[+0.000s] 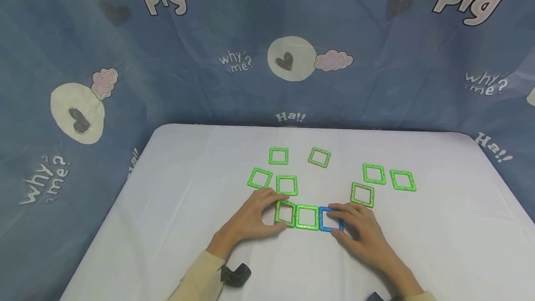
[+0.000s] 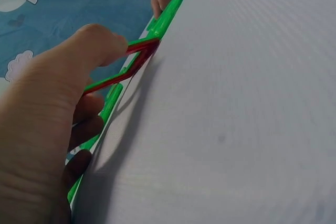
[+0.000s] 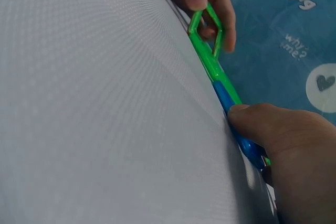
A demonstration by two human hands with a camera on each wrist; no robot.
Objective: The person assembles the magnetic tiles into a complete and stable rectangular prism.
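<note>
Head view: showing pale sleeves (image 1: 198, 275) at the near edge of the white table (image 1: 292, 268). Holding the left tile (image 1: 293, 215) aslant in the left hand (image 1: 251, 217), left side raised, pinching the near rim with the thumb and the far rim with fingers. Resting its low right side against the middle tile (image 1: 307, 228), green too. Pinching the blue tile (image 1: 321, 219), at the row's right end, in the right hand (image 1: 369, 231), resting the thumb on the near rim and fingers over the far one.

Judging by the thin glossy bars, probably handling light, stiff and slightly slick, slipping or tipping sooner than breaking; not telling whether magnets are pulling at the edges. Favouring the near and far bars as holds, leaving the joining sides free.

Seeing, just beyond the row, a straighter tile (image 1: 295, 185) and a slanted tile (image 1: 268, 180) at left, and a third tile (image 1: 363, 186) at right. Noting two right tiles (image 1: 373, 166) farther off, and two far tiles (image 1: 278, 149) left of those. Ending at the blue curtain (image 1: 251, 101) behind the table.
</note>
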